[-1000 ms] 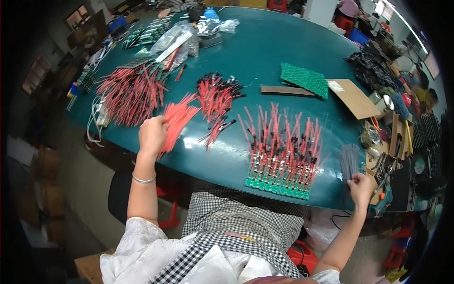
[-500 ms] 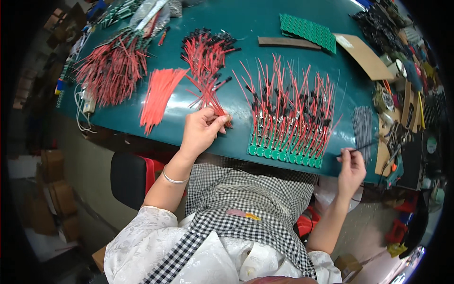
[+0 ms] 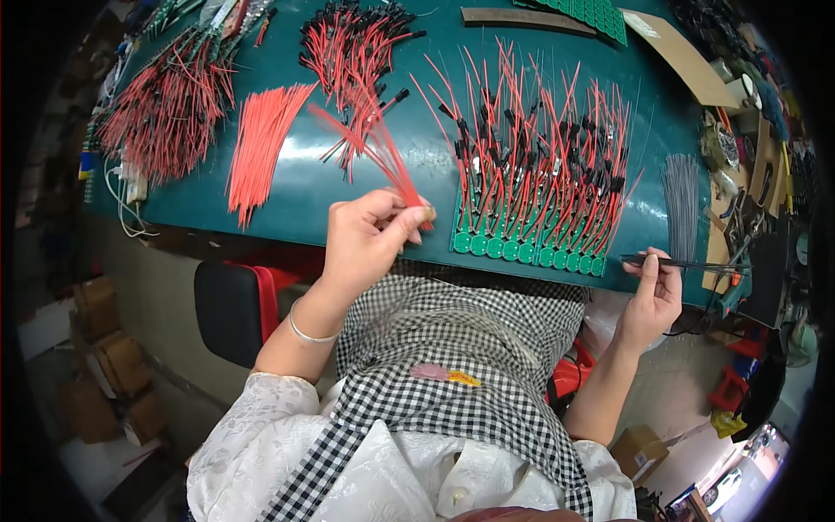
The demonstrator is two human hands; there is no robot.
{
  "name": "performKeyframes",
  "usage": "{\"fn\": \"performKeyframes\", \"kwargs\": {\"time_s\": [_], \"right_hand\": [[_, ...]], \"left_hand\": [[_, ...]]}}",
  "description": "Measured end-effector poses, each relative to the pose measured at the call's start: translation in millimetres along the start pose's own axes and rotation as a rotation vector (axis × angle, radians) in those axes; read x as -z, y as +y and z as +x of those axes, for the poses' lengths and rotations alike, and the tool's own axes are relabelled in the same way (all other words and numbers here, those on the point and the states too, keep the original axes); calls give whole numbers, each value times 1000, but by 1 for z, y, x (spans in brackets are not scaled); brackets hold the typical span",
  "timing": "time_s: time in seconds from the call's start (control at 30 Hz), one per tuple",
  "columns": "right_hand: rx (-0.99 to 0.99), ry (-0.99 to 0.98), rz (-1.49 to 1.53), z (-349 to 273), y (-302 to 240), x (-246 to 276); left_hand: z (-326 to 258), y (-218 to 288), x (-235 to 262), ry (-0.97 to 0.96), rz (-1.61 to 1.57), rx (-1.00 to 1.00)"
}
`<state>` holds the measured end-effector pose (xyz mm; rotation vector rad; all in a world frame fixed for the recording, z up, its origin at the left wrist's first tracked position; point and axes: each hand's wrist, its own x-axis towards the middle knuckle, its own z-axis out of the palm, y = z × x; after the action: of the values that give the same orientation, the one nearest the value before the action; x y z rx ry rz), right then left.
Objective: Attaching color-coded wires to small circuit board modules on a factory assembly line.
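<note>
Several thin red wires fan out from my left hand, pinched between thumb and fingers above the table's near edge. My right hand grips a few black wires, which point out to the right. Between my hands lies a panel of round green circuit boards, with red wires and black connectors standing up from it in rows. Beyond my left hand is a heap of red wires with black ends. A flat bundle of red wires lies to its left, and grey-black wires lie beyond my right hand.
A large bundle of red and dark wires covers the far left of the green table. At the back are a dark strip, another green board panel and cardboard. Tools crowd the right edge.
The view has shifted, so the table sits higher in the picture. The red wires in my left hand now spread wider and blur. More black wires show in my right hand.
</note>
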<state>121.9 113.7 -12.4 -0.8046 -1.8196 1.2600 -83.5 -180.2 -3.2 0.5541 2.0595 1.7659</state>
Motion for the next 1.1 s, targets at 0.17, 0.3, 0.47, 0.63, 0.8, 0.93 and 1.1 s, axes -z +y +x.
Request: {"fn": "performKeyframes", "kwargs": {"time_s": [0.17, 0.3, 0.47, 0.63, 0.8, 0.93, 1.1], "right_hand": [[-38, -267, 219, -25, -39, -41], [-56, -472, 289, -34, -47, -72], [-76, -529, 263, -39, -46, -96], [-51, -548, 199, -40, -39, -102], [10, -534, 161, -40, -38, -104], [32, -537, 112, -40, -39, -106], [116, -532, 56, -41, -38, -107]], "left_hand": [[-15, 11, -26, -117, -16, 24], [-19, 3, -41, -58, -13, -59], [-21, -1, -46, -2, 73, -101], [-22, -1, -47, 46, 85, -138], [-23, -8, -42, -34, 194, -207], [-24, -7, -42, -64, 133, -141], [-21, -8, -43, -65, 134, -223]]}}
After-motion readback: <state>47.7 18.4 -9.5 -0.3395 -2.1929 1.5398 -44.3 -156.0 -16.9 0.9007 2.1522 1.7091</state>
